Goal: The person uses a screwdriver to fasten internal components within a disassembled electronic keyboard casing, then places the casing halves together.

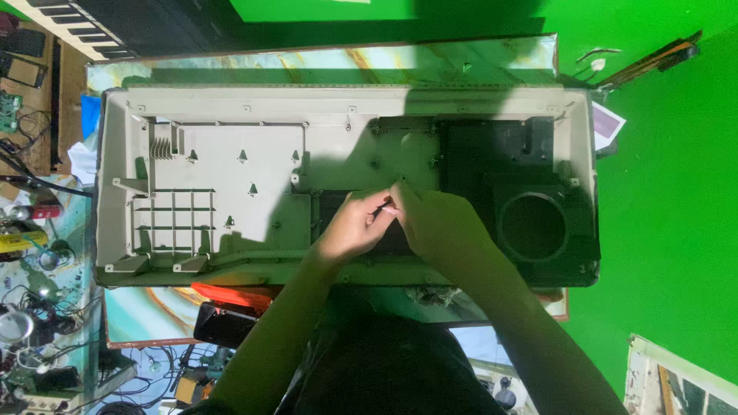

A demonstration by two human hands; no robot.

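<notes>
A large grey plastic casing (231,165), the inside of a keyboard shell, lies open on a marbled table. Its right part holds a black speaker housing (530,223) with a round hole. My left hand (352,227) and my right hand (438,227) meet over the casing's middle. Both hands pinch a small thin dark thing (383,207), a wire or tool tip, between their fingertips. What it is I cannot tell, as the fingers hide most of it.
A piano keyboard (84,27) lies at the top left. Wires, circuit boards and small parts clutter the left edge (31,307). A black and red device (227,315) sits under the casing's front edge. Green backdrop (661,192) covers the right.
</notes>
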